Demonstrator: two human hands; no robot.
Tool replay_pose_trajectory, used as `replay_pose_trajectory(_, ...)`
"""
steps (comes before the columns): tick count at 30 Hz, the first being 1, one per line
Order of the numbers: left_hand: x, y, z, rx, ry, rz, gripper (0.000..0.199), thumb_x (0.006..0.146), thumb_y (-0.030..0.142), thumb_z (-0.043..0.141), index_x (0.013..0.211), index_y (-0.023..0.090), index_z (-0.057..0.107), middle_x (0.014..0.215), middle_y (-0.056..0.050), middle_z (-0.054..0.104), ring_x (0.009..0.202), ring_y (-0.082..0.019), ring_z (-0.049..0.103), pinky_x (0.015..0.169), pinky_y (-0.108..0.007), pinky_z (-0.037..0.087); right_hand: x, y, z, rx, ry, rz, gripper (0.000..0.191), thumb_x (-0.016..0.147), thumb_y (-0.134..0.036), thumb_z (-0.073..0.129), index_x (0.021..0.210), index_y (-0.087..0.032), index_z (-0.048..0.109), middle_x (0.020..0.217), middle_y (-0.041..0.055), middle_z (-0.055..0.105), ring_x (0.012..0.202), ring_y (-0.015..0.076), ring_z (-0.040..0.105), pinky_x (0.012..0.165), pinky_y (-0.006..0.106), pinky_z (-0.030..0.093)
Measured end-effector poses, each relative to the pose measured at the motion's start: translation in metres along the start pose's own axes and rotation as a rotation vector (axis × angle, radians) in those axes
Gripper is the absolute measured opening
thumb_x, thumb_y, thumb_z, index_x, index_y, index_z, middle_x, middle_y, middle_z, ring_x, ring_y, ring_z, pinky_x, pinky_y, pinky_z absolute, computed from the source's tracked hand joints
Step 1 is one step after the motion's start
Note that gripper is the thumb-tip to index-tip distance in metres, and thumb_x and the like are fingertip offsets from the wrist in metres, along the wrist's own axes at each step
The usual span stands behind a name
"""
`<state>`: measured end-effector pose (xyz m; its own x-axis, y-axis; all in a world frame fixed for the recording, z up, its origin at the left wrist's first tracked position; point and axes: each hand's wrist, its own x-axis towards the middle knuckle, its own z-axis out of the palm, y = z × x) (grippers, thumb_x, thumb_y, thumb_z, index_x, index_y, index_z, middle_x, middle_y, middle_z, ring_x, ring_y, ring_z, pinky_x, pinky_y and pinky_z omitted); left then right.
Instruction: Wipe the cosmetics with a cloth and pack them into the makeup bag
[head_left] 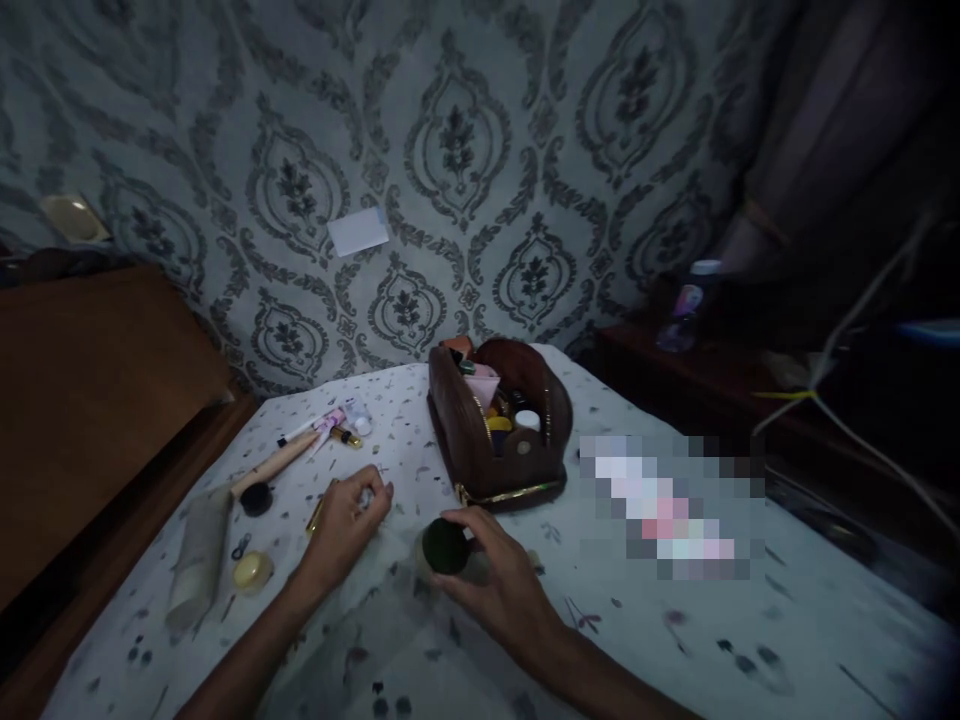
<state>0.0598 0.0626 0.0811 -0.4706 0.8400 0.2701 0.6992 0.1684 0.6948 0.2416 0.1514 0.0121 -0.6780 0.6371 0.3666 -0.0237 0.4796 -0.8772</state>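
My right hand (499,570) grips a small round jar with a dark green lid (445,546) between thumb and fingers, just in front of the bag. To its left, my left hand (349,515) is closed, fingertips pressed together; what it holds, if anything, is too small to name. A gold-coloured item (319,512) lies beside that hand. The brown bag (499,480) stands unzipped, with a white-lidded jar (527,420), a yellow item (498,425) and a pink item (481,384) inside. Left of my left hand are a yellow-lidded jar (252,571) and a black round lid (256,498).
A large pale tube (199,560) and a wooden-coloured stick (274,465) lie at the left of the printed sheet. Small cosmetics (345,436) lie behind them. A pixelated patch (667,510) covers something at the right. A bottle (684,308) stands on a dark surface beyond.
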Motion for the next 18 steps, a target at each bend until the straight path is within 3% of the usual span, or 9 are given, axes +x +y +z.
replay_pose_trajectory(3, 0.023, 0.025, -0.01, 0.095, 0.045, 0.213, 0.008, 0.087, 0.026, 0.048, 0.082, 0.021, 0.053, 0.077, 0.001, 0.058, 0.075, -0.016, 0.055, 0.066, -0.025, 0.041, -0.006, 0.006, -0.008, 0.027, -0.027, 0.056, 0.039, 0.072, -0.026, 0.075, 0.109, -0.019, 0.063, 0.11, 0.0087, 0.067, 0.104, 0.025, 0.062, 0.091, 0.038, 0.049)
replay_pose_trajectory(7, 0.065, 0.069, -0.013, 0.274, 0.044, 0.544, 0.018, 0.092, 0.019, 0.043, 0.1, 0.019, 0.059, 0.088, -0.003, 0.064, 0.083, -0.017, 0.062, 0.075, -0.027, 0.046, -0.011, 0.016, -0.008, 0.023, -0.05, 0.135, 0.044, 0.067, -0.02, 0.077, 0.109, -0.019, 0.062, 0.109, 0.0076, 0.065, 0.101, 0.0241, 0.061, 0.09, 0.037, 0.048)
replay_pose_trajectory(11, 0.115, 0.114, 0.001, 0.531, -0.18, 0.82, 0.033, 0.092, 0.012, 0.037, 0.11, 0.019, 0.064, 0.105, -0.006, 0.069, 0.098, -0.021, 0.065, 0.082, -0.031, 0.048, -0.01, 0.027, -0.005, 0.057, -0.079, 0.09, 0.051, 0.064, -0.02, 0.079, 0.112, -0.02, 0.061, 0.11, 0.007, 0.064, 0.102, 0.0234, 0.059, 0.091, 0.036, 0.047)
replay_pose_trajectory(15, 0.154, 0.142, 0.026, 0.88, -0.429, 0.881, 0.044, 0.089, 0.007, 0.042, 0.123, 0.026, 0.063, 0.132, -0.002, 0.065, 0.118, -0.022, 0.061, 0.088, -0.03, 0.049, -0.011, 0.046, 0.0, 0.054, -0.173, -0.038, 0.063, 0.06, -0.033, 0.087, 0.115, -0.018, 0.061, 0.11, 0.0098, 0.065, 0.101, 0.0254, 0.059, 0.089, 0.038, 0.049)
replay_pose_trajectory(18, 0.168, 0.147, 0.038, 0.958, -0.572, 0.896, 0.042, 0.088, 0.009, 0.047, 0.121, 0.028, 0.064, 0.133, 0.0, 0.065, 0.118, -0.02, 0.061, 0.089, -0.027, 0.049, -0.013, 0.06, 0.009, 0.004, -0.183, -0.115, 0.048, 0.073, -0.035, 0.078, 0.115, -0.019, 0.062, 0.106, 0.0094, 0.067, 0.097, 0.0233, 0.06, 0.088, 0.036, 0.051)
